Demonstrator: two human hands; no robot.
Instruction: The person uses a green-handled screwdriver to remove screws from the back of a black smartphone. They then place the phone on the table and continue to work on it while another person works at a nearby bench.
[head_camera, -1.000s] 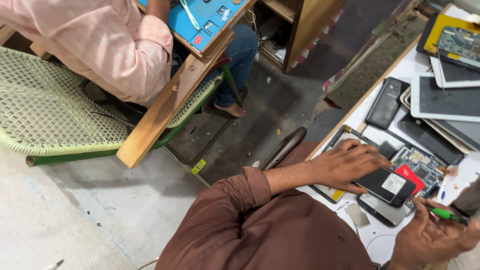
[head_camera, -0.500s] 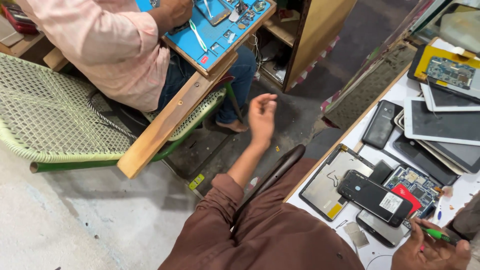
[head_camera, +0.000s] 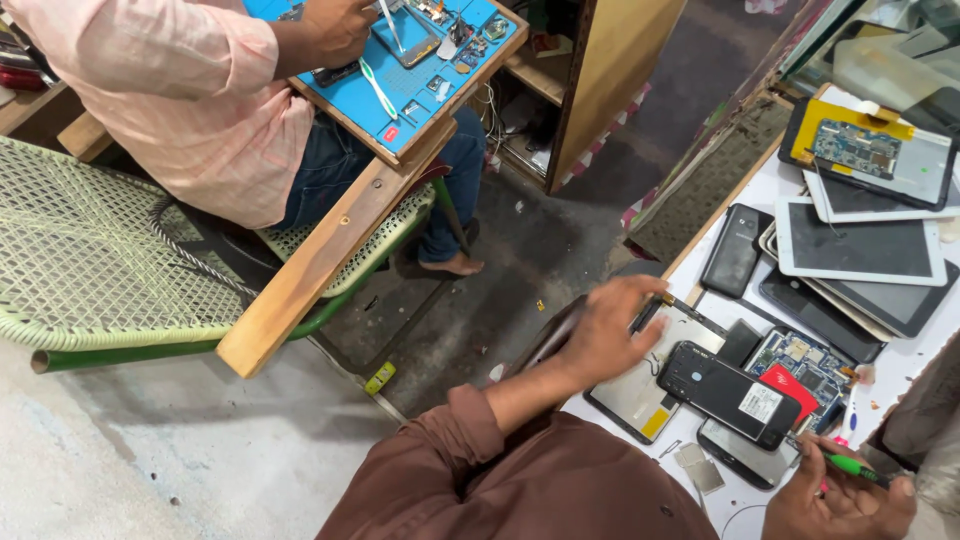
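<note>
though beside left grip (head_camera: 610, 335), black phone (head_camera: 728, 392)

The person wears a brown shirt (head_camera: 520, 485) with long sleeves. The cloth is plain, with no stripes or pictures on it. It has soft folds and wrinkles across the chest and shoulder. The left sleeve (head_camera: 450, 440) runs down the arm and stops at the wrist, where the cuff sits a bit loose. The left hand (head_camera: 610, 335) is bare, with no glove, ring or watch to be seen. The right hand (head_camera: 840, 500) is bare too, and it has no glove. Its sleeve is out of view at the bottom edge.
</note>
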